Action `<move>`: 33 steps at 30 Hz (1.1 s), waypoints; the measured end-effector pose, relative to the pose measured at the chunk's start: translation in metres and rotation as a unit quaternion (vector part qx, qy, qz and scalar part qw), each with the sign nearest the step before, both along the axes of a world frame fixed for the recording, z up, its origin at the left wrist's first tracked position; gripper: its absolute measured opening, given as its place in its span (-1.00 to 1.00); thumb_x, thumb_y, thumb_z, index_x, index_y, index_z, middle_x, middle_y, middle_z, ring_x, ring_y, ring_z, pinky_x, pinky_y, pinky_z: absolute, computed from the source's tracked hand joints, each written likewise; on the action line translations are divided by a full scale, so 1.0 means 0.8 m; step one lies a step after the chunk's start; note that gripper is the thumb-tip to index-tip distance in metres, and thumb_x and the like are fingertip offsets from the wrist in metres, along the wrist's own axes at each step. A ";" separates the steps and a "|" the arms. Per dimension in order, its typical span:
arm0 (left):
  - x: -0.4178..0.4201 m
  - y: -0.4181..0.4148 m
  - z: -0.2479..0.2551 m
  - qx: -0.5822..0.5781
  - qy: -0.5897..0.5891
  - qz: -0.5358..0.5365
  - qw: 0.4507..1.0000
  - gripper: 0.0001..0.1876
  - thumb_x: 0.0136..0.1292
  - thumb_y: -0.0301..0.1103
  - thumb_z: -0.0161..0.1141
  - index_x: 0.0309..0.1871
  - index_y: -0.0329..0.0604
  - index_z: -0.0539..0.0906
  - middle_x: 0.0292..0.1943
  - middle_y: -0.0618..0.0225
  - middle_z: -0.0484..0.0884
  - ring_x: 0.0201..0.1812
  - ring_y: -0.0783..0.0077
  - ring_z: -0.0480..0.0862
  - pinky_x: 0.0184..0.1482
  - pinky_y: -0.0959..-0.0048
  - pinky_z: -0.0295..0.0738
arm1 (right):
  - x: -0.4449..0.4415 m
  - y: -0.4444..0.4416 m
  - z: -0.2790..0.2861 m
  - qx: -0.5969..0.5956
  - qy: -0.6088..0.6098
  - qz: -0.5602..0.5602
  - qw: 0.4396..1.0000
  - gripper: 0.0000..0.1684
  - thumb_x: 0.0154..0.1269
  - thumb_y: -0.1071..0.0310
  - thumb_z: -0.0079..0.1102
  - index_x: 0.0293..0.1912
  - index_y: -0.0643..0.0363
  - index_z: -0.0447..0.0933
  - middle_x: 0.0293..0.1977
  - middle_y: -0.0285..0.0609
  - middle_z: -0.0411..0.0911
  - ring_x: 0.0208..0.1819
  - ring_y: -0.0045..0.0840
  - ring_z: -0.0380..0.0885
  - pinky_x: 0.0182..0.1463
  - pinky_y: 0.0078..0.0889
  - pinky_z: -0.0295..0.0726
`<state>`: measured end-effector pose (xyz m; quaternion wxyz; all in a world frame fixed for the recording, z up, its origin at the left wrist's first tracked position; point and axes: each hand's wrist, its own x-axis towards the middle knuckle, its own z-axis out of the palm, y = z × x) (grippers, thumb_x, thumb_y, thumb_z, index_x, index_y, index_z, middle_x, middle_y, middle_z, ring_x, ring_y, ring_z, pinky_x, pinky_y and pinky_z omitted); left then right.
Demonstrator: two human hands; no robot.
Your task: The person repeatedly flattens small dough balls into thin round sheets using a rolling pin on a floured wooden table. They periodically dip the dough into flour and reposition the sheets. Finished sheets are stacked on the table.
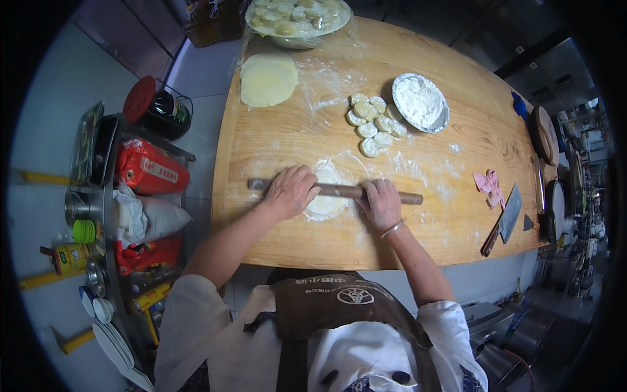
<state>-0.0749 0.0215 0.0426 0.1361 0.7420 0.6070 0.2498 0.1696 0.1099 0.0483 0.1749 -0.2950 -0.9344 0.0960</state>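
A dark wooden rolling pin (343, 191) lies across a flat, floured round of dough (325, 208) near the front of the wooden table. My left hand (293, 190) grips the pin left of the dough, and my right hand (382, 203), dusted with flour, grips it on the right. Both ends of the pin stick out past my hands. Beyond them is a cluster of small floured dough pieces (367, 130), touching a metal bowl of white flour (420, 103). A larger rolled dough sheet (268, 80) lies at the table's far left.
A plastic-covered bowl of dough pieces (299, 19) stands at the far left corner. On the right lie a cleaver (511, 213), a pink cloth (489, 188) and a small scraper (528, 222). A metal shelf (111, 235) with bags and dishes stands left of the table.
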 end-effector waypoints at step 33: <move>-0.043 0.067 -0.005 0.028 0.047 0.118 0.992 -0.72 0.30 -0.27 0.04 -0.02 -0.23 0.53 0.03 0.09 0.50 0.10 0.04 0.45 0.14 0.16 0.33 | -0.055 0.049 -0.008 0.043 -0.036 -0.056 0.997 -0.35 0.33 -0.07 -0.02 0.20 0.24 0.37 0.30 -0.02 0.29 0.38 -0.17 0.17 0.43 -0.04 0.05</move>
